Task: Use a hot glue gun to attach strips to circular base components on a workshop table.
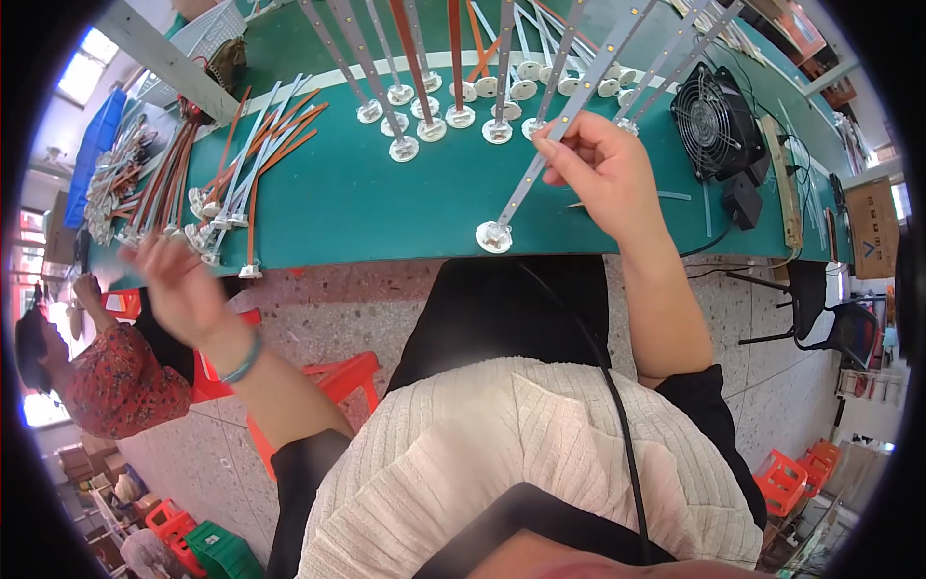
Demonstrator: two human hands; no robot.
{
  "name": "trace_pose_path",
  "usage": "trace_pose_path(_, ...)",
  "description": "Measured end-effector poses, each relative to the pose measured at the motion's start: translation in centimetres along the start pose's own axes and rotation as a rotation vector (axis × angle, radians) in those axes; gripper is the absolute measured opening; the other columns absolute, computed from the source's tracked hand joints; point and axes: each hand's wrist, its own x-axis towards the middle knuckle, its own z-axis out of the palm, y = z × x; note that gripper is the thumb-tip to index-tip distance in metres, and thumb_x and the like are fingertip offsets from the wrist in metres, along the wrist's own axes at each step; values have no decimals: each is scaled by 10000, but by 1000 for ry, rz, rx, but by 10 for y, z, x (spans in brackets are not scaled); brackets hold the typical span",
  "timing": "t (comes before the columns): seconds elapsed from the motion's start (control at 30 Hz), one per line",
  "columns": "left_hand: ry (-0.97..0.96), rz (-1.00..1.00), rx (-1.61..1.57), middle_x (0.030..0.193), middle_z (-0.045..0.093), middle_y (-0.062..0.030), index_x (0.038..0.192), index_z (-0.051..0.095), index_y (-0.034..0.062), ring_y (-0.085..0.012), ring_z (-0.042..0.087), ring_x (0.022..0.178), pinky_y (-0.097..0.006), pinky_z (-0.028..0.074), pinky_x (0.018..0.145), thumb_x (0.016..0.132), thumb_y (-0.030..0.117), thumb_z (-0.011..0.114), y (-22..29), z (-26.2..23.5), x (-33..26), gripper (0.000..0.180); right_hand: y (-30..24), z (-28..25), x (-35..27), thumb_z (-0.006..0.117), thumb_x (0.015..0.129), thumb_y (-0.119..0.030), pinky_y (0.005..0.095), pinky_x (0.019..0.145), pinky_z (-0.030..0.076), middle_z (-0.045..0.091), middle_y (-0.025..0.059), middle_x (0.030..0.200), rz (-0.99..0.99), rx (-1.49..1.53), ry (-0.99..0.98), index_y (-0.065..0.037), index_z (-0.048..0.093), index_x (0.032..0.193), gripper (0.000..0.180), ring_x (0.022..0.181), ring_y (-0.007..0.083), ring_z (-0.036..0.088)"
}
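My right hand (610, 179) pinches a grey LED strip (532, 180) partway along its length. The strip slants up to the right, and its round white base (494, 236) is at the front edge of the green table. My left hand (174, 285), slightly blurred, hovers near the table's left front edge with fingers apart and nothing visible in them. Close to it lies a loose pile of orange and white strips with white ends (231, 217). Several more strips stand upright on round white bases (403, 148) across the middle of the table.
A black fan (716, 124) with a power adapter (742, 201) and cables stands at the right of the green table (357, 217). A heap of strips (121, 183) lies far left beside a blue bin (95, 154). Another person (121, 381) sits at left; red stools (338, 381) stand below.
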Motion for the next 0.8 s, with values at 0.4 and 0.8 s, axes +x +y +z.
trace_pose_path(0.4,-447,-417,1433,805,593,-33,904,749,38,-131,568,739,-288,453,646,866,164,739,-150,45,-67,132,-14,8,-11,675,934,-80,196,621,489,666,23,850,28,92,-30,10,684,1013,120,679,67,618)
trace_pose_path(0.8,-873,-647,1456,833,625,-92,853,718,37,-253,627,780,-358,497,686,780,115,795,-185,57,-85,132,-15,16,-17,658,934,-42,201,624,495,667,31,850,-46,-24,-104,22,661,1016,104,690,69,615)
